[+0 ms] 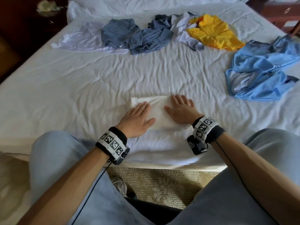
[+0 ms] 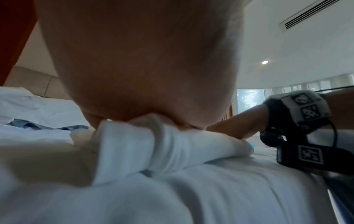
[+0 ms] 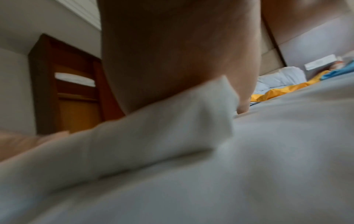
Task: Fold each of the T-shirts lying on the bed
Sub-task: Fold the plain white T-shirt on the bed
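Note:
A white T-shirt, folded into a small rectangle, lies on the bed near its front edge. My left hand lies flat on its left part, fingers straight. My right hand presses flat on its right part. In the left wrist view the folded white T-shirt bulges under my palm. The right wrist view shows the white T-shirt beneath my right palm. Unfolded shirts lie further back: white, grey-blue, another grey-blue, yellow, light blue.
The bed carries a wrinkled white sheet, bare between the folded shirt and the pile. Pillows sit at the head. A dark nightstand stands far left. Beige carpet and a shoe lie below the bed's front edge.

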A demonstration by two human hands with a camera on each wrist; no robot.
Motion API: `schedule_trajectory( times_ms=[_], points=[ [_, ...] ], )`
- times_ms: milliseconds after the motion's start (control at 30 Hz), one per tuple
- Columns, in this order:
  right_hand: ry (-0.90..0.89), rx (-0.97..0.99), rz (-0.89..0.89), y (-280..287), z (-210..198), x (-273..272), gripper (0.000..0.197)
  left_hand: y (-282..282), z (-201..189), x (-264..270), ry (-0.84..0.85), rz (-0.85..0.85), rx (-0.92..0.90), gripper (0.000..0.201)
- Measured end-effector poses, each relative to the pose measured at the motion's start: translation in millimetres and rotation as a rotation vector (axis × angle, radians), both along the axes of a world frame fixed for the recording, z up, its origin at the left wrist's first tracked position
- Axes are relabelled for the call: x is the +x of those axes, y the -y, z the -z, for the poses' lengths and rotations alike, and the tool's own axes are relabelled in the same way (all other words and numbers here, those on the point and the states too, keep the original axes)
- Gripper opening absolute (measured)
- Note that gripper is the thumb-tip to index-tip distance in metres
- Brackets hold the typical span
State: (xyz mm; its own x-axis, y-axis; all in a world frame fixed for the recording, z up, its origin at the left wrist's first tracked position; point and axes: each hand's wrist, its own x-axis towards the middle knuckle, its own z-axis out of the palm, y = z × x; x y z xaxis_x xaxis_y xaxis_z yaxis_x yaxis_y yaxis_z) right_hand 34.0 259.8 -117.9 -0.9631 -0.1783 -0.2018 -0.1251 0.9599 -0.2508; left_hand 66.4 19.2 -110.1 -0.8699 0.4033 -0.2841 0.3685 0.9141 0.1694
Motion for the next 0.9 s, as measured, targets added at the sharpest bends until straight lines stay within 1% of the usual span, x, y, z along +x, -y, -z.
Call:
schedule_trajectory(
  times_ms=[100, 167, 200, 267, 300, 333, 400, 467, 500, 567, 633, 667, 700, 733, 800, 833, 900],
  points=[
    [-0.09, -0.025, 0.073, -11.0, -8.0, -12.2, 0.069, -1.8, 0.3, 4.5, -0.03, 0.008, -0.012, 0.081],
    [-0.067, -0.094, 0.121, -17.5, -13.4, -19.3, 0.059, -1.6, -0.3, 5.9, -0.032, 0.01, -0.012, 0.081],
    [-0.026, -0.173, 0.151, -19.8, -15.9, -22.6, 0.052, -1.3, -0.6, 6.2, -0.032, 0.012, -0.013, 0.082],
    [0.062, -0.392, 0.226, -22.6, -21.1, -27.0, 0.035, -1.0, -0.8, 5.9, -0.033, 0.016, -0.014, 0.083],
    [0.095, -0.494, 0.264, -23.3, -24.6, -27.5, 0.03, -0.8, -1.5, 5.5, -0.032, 0.018, -0.014, 0.083],
    [0.111, -0.583, 0.294, -24.1, -27.9, -27.6, 0.029, -0.3, -1.7, 4.4, -0.034, 0.018, -0.008, 0.084],
    [0.086, -0.735, 0.318, -22.8, -37.2, -25.0, 0.036, 0.0, -4.7, 1.3, -0.054, 0.007, 0.06, 0.085],
    [0.005, -0.846, 0.301, -18.3, -50.3, -20.2, 0.046, -1.0, -12.2, -2.1, -0.12, -0.019, 0.209, 0.091],
    [-0.034, -0.9, 0.254, -15.3, -58.9, -17.7, 0.05, -1.8, -18.2, -4.4, -0.167, -0.041, 0.3, 0.095],
    [-0.089, -1.023, 0.124, -6.5, -82.6, -9.6, 0.056, -4.2, -37.0, -9.8, -0.278, -0.084, 0.469, 0.102],
    [-0.117, -1.119, -0.002, 3.0, -110.3, -0.8, 0.061, -7.5, -65.7, -17.5, -0.339, -0.126, 0.663, 0.1],
    [-0.145, -1.136, -0.053, 8.0, -124.6, 3.8, 0.062, -8.8, -84.2, -20.4, -0.309, -0.146, 0.78, 0.095],
    [-0.178, -1.144, -0.094, 12.9, -140.5, 9.6, 0.062, -9.8, -104.6, -21.5, -0.238, -0.158, 0.886, 0.085],
    [-0.204, -1.15, -0.116, 16.5, -155.4, 15.4, 0.06, -10.0, -124.1, -22.2, -0.147, -0.163, 0.953, 0.071],
    [-0.267, -1.147, -0.141, 20.1, -181.2, 25.0, 0.055, -9.4, -158.0, -21.4, -0.009, -0.149, 0.942, 0.039],
    [-0.31, -1.12, -0.139, 21.0, -194.2, 29.5, 0.053, -9.2, -172.8, -19.8, 0.017, -0.143, 0.932, 0.034],
    [-0.396, -1.04, -0.13, 18.8, -220.6, 35.0, 0.053, -9.1, -201.6, -11.5, 0.003, -0.149, 0.933, 0.046]
  ],
)
